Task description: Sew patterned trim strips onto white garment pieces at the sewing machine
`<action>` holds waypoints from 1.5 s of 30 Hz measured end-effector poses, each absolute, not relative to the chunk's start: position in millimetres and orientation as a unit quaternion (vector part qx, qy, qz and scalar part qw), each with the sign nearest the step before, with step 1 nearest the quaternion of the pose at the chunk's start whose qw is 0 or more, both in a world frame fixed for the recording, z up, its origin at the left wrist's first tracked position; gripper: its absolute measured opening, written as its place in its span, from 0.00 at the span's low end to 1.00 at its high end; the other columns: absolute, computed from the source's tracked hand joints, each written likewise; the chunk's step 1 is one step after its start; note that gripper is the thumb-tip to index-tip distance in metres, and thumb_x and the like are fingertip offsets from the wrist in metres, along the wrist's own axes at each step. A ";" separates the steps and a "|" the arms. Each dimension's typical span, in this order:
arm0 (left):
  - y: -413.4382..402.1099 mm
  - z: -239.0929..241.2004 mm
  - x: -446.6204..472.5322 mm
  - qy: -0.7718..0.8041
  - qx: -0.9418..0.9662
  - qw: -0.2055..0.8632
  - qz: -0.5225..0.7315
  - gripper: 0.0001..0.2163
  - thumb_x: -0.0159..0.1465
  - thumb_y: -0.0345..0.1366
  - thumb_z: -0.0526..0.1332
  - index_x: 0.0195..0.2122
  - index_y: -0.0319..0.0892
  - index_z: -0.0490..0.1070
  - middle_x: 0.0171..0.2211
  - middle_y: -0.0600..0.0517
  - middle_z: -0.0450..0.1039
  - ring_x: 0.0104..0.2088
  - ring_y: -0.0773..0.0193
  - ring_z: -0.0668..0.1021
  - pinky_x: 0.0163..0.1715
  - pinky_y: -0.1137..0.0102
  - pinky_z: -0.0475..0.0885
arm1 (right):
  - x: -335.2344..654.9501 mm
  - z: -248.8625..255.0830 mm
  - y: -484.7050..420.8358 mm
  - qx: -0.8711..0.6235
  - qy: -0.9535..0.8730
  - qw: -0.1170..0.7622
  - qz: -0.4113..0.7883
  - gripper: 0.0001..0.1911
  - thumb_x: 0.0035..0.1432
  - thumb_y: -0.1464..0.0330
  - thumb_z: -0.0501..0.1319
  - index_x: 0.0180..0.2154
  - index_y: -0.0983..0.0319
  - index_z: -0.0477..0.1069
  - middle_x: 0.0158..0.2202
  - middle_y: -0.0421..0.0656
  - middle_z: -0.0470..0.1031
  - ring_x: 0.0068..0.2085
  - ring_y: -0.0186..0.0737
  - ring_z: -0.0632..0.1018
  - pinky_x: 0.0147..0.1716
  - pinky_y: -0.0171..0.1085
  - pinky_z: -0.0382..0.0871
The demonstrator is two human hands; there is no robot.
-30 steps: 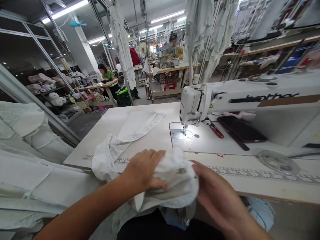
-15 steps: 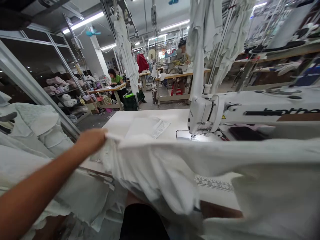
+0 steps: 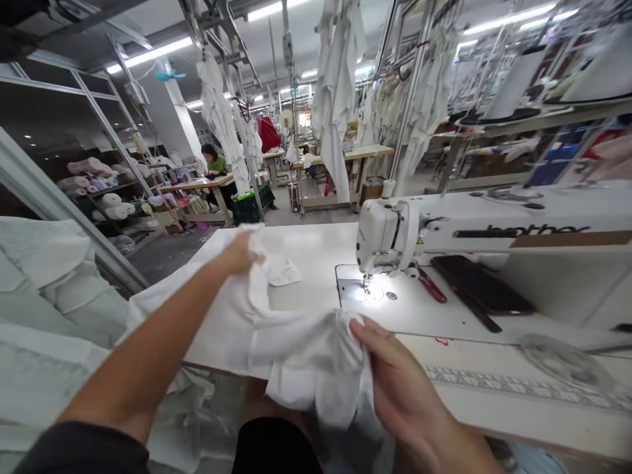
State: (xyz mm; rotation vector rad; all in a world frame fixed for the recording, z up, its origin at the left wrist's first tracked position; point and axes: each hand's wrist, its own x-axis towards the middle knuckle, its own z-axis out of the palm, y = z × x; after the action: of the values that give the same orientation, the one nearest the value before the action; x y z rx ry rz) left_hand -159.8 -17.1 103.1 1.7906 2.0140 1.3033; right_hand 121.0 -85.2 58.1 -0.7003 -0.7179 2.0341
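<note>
Where it stretches between the two hands, the white cloth (image 3: 296, 345) is soft and thin, puckered into loose folds with a seam running down it and a curved, thicker band near its upper edge. It lies over the left and near part of the counter (image 3: 316, 240), in front and to the left of the sewing machine (image 3: 385, 227), and its lower end hangs past the near edge toward the lap.

On the pale counter, a small white piece with a faint grey pattern (image 3: 285, 273) lies just beyond the cloth. Under the machine's arm are a red-handled tool (image 3: 434, 289) and a dark phone (image 3: 481, 283); a clear disc (image 3: 563, 359) sits nearer, beside a printed ruler strip (image 3: 484, 382). White fabric pieces (image 3: 49, 276) are heaped at the left, and more white lengths (image 3: 336, 99) hang from frames. Farther back, a person in green (image 3: 217, 162) sits at another table near shelves of white rolls (image 3: 113, 207), under tube lights (image 3: 158, 54).

The left arm reaches forward, and the left hand (image 3: 241, 253), slightly blurred, is closed on a bunched upper edge of the cloth. The right hand (image 3: 395, 368), nearer the body, pinches a gathered edge with the thumb on top, just short of the machine's metal plate (image 3: 350, 289).
</note>
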 end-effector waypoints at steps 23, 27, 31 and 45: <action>-162.2 22.9 -30.0 0.666 0.547 0.228 0.454 0.10 0.60 0.37 0.64 0.41 0.41 0.72 0.32 0.52 0.77 0.32 0.65 0.79 0.35 0.72 0.74 | 98.1 0.7 -113.0 -0.336 -0.368 0.368 0.785 0.17 0.53 0.56 0.68 0.41 0.60 0.77 0.35 0.42 0.80 0.37 0.41 0.77 0.32 0.34 0.67; -165.3 12.3 -29.9 0.642 0.602 0.100 0.465 0.04 0.63 0.29 0.59 0.37 0.41 0.74 0.31 0.53 0.77 0.33 0.67 0.79 0.36 0.74 0.73 | 95.9 1.4 -120.9 -0.306 -0.349 0.368 0.805 0.15 0.54 0.58 0.67 0.41 0.59 0.77 0.35 0.42 0.79 0.38 0.40 0.76 0.37 0.36 0.68; -167.1 14.8 -38.0 0.560 0.699 0.029 0.444 0.06 0.64 0.25 0.57 0.38 0.40 0.72 0.32 0.52 0.76 0.34 0.67 0.77 0.36 0.74 0.72 | 95.8 4.8 -124.0 -0.270 -0.281 0.370 0.843 0.12 0.51 0.61 0.70 0.36 0.61 0.78 0.30 0.42 0.79 0.34 0.39 0.77 0.37 0.36 0.68; -182.4 13.3 -62.2 0.399 0.818 0.036 0.413 0.11 0.61 0.19 0.56 0.42 0.37 0.69 0.34 0.47 0.74 0.35 0.64 0.74 0.36 0.69 0.73 | 85.7 5.3 -135.8 -0.259 -0.180 0.319 0.894 0.12 0.40 0.66 0.74 0.25 0.65 0.75 0.24 0.41 0.74 0.27 0.33 0.72 0.29 0.30 0.66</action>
State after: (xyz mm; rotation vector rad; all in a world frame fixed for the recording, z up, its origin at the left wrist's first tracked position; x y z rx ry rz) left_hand -62.2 -182.4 13.3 2.5116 1.2268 1.2695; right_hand 85.7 -135.8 5.3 -0.6812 -0.4739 2.3499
